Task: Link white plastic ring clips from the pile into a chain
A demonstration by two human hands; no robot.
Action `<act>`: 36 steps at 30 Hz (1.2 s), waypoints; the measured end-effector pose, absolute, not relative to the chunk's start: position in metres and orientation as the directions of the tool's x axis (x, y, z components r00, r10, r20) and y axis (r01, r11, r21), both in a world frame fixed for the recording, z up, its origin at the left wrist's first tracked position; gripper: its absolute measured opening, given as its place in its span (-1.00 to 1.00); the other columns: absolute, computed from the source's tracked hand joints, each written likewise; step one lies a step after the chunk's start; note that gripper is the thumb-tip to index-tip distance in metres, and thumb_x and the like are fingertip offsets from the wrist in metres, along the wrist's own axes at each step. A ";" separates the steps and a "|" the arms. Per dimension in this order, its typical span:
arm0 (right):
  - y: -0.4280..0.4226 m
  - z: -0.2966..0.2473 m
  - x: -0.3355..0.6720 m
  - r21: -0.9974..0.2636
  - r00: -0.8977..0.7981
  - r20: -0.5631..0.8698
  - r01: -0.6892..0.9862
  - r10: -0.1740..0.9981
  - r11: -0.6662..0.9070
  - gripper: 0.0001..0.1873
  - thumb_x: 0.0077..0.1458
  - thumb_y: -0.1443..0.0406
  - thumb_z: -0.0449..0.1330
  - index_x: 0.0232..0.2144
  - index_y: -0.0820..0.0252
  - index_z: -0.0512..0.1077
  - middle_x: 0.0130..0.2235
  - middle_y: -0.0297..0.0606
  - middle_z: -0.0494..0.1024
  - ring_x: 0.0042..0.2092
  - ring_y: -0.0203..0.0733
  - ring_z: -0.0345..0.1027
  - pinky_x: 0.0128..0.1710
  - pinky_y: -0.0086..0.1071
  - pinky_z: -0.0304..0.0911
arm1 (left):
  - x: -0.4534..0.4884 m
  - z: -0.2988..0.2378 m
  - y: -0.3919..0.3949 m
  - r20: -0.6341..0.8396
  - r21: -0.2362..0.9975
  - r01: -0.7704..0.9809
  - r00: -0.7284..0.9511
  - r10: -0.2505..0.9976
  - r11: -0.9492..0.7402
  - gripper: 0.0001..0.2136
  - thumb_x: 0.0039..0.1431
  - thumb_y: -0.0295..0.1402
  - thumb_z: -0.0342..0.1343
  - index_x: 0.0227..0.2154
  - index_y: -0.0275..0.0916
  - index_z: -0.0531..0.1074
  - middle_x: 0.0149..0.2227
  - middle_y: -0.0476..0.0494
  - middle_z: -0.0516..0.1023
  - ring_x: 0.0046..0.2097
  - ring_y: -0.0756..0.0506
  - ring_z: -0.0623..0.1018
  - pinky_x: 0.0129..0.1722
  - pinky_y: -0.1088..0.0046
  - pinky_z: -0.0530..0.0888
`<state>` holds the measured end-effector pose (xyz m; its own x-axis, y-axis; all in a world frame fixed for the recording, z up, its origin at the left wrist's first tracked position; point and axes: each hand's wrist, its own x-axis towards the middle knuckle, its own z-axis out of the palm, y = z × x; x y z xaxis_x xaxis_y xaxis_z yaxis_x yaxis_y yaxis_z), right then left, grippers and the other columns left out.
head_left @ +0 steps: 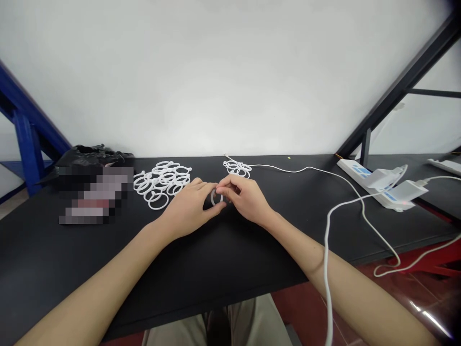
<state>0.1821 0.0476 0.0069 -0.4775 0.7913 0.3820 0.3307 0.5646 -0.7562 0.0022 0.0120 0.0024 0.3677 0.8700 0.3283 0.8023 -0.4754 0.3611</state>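
Both hands meet over the middle of the black table around one white plastic ring (213,198). My left hand (190,206) holds the ring from the left, its thumb below and fingers above. From the right, my right hand (245,198) pinches the ring's upper right side between thumb and fingers. Part of the ring is hidden by the fingers. Left of my left hand lies a loose pile of white rings (158,202) with small knobs. Beyond my right hand sits a smaller cluster of similar rings (237,168).
A black plastic bag (91,156) and a blurred-out item (95,199) lie at the left. A white power strip (378,185) with plugged-in adapters stands at the right. White cables (327,240) run across the table and past my right forearm. The table's front edge is near my lap.
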 end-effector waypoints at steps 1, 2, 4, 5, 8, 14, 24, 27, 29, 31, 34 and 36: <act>0.050 0.006 0.183 -0.744 -0.464 0.385 0.356 0.798 0.565 -0.86 0.20 0.19 0.17 -0.28 0.12 0.45 -0.39 -0.40 0.51 -0.42 -0.33 0.31 -0.35 -0.43 0.25 | -0.001 0.003 0.012 0.343 0.366 0.810 0.339 0.876 -0.457 -0.69 0.22 -0.10 0.02 -0.09 -0.16 0.40 -0.20 -0.13 0.53 -0.11 -0.21 0.44 -0.13 0.24 0.43; 0.054 0.004 0.185 -0.726 -0.442 0.389 0.392 0.808 0.565 -0.82 0.20 0.16 0.16 -0.22 0.12 0.45 -0.37 -0.38 0.52 -0.40 -0.32 0.33 -0.32 -0.42 0.26 | -0.005 0.004 0.012 0.365 0.369 0.823 0.299 0.882 -0.432 -0.65 0.21 -0.09 0.03 -0.04 -0.16 0.38 -0.16 -0.14 0.53 -0.07 -0.21 0.44 -0.10 0.24 0.42; 0.063 0.001 0.192 -0.677 -0.363 0.413 0.492 0.835 0.548 -0.74 0.23 0.13 0.12 -0.12 0.13 0.43 -0.30 -0.32 0.52 -0.32 -0.27 0.36 -0.23 -0.38 0.27 | -0.019 0.006 0.011 0.426 0.362 0.863 0.182 0.886 -0.351 -0.60 0.21 -0.09 0.03 0.02 -0.18 0.35 -0.10 -0.16 0.51 -0.01 -0.23 0.43 -0.02 0.23 0.40; 0.069 0.000 0.196 -0.651 -0.313 0.419 0.551 0.852 0.523 -0.72 0.25 0.13 0.08 -0.11 0.14 0.43 -0.25 -0.28 0.51 -0.26 -0.24 0.37 -0.18 -0.35 0.27 | -0.029 0.006 0.010 0.450 0.347 0.891 0.116 0.886 -0.293 -0.60 0.22 -0.09 0.01 0.02 -0.19 0.35 -0.10 -0.18 0.51 0.01 -0.25 0.41 0.00 0.22 0.39; 0.085 -0.004 0.208 -0.510 -0.195 0.436 0.751 0.879 0.420 -0.70 0.22 0.17 0.11 -0.07 0.19 0.43 -0.15 -0.14 0.47 -0.05 -0.07 0.32 -0.01 -0.23 0.23 | -0.063 0.002 0.007 0.487 0.292 0.954 -0.084 0.869 -0.072 -0.60 0.26 -0.11 -0.07 0.02 -0.27 0.35 -0.10 -0.26 0.49 0.04 -0.31 0.36 0.06 0.15 0.35; 0.097 -0.015 0.216 -0.367 -0.130 0.354 0.892 0.926 0.265 -0.61 0.19 0.17 0.12 0.02 0.22 0.42 0.03 -0.01 0.37 0.09 0.10 0.21 0.08 -0.10 0.17 | -0.103 -0.015 0.007 0.353 0.159 0.978 -0.182 0.918 0.133 -0.52 0.24 -0.05 -0.12 0.01 -0.34 0.36 0.05 -0.43 0.42 0.12 -0.41 0.29 0.05 0.02 0.32; 0.090 -0.018 0.213 -0.259 -0.183 0.312 0.928 0.932 0.269 -0.78 0.21 0.23 0.11 -0.14 0.13 0.48 -0.07 -0.07 0.42 -0.03 0.05 0.28 -0.02 -0.12 0.20 | -0.099 -0.014 0.005 0.271 0.179 0.971 -0.203 0.941 0.158 -0.47 0.26 0.00 -0.18 0.08 -0.29 0.32 0.07 -0.42 0.37 0.11 -0.48 0.27 0.02 -0.05 0.32; 0.087 -0.015 0.211 -0.252 -0.189 0.306 0.929 0.933 0.271 -0.81 0.24 0.24 0.09 -0.18 0.13 0.47 -0.10 -0.06 0.42 -0.06 0.05 0.29 -0.04 -0.13 0.22 | -0.093 -0.011 0.004 0.303 0.205 0.970 -0.192 0.933 0.132 -0.51 0.28 -0.05 -0.16 0.04 -0.31 0.36 0.08 -0.44 0.38 0.13 -0.47 0.27 0.03 -0.06 0.32; 0.083 -0.012 0.208 -0.266 -0.193 0.304 0.923 0.933 0.278 -0.80 0.26 0.25 0.06 -0.16 0.14 0.45 -0.12 -0.05 0.42 -0.09 0.04 0.31 -0.07 -0.14 0.23 | -0.087 -0.009 0.003 0.347 0.221 0.970 -0.173 0.922 0.099 -0.56 0.28 -0.09 -0.15 0.01 -0.30 0.37 0.06 -0.41 0.40 0.14 -0.43 0.28 0.05 -0.04 0.32; 0.077 -0.009 0.205 -0.296 -0.212 0.318 0.904 0.924 0.309 -0.79 0.28 0.26 0.04 -0.13 0.14 0.44 -0.13 -0.05 0.42 -0.11 0.02 0.33 -0.08 -0.16 0.24 | -0.079 -0.008 0.002 0.393 0.235 0.971 -0.134 0.910 0.041 -0.62 0.27 -0.13 -0.13 -0.04 -0.26 0.39 0.00 -0.36 0.44 0.10 -0.38 0.32 0.07 -0.01 0.31; 0.069 -0.006 0.198 -0.343 -0.275 0.361 0.849 0.891 0.401 -0.81 0.29 0.26 0.05 -0.13 0.12 0.43 -0.11 -0.09 0.43 -0.09 -0.03 0.34 -0.07 -0.20 0.26 | -0.066 -0.007 0.000 0.462 0.255 0.962 -0.029 0.886 -0.102 -0.72 0.28 -0.18 -0.11 -0.14 -0.18 0.42 -0.09 -0.25 0.50 0.04 -0.30 0.38 0.13 0.06 0.28; 0.064 -0.006 0.193 -0.372 -0.328 0.381 0.802 0.865 0.468 -0.83 0.29 0.28 0.07 -0.14 0.13 0.43 -0.06 -0.09 0.42 -0.05 -0.06 0.35 -0.05 -0.21 0.27 | -0.057 -0.007 -0.002 0.495 0.268 0.940 0.054 0.867 -0.211 -0.75 0.28 -0.20 -0.10 -0.17 -0.16 0.42 -0.12 -0.20 0.52 0.01 -0.26 0.40 0.12 0.10 0.30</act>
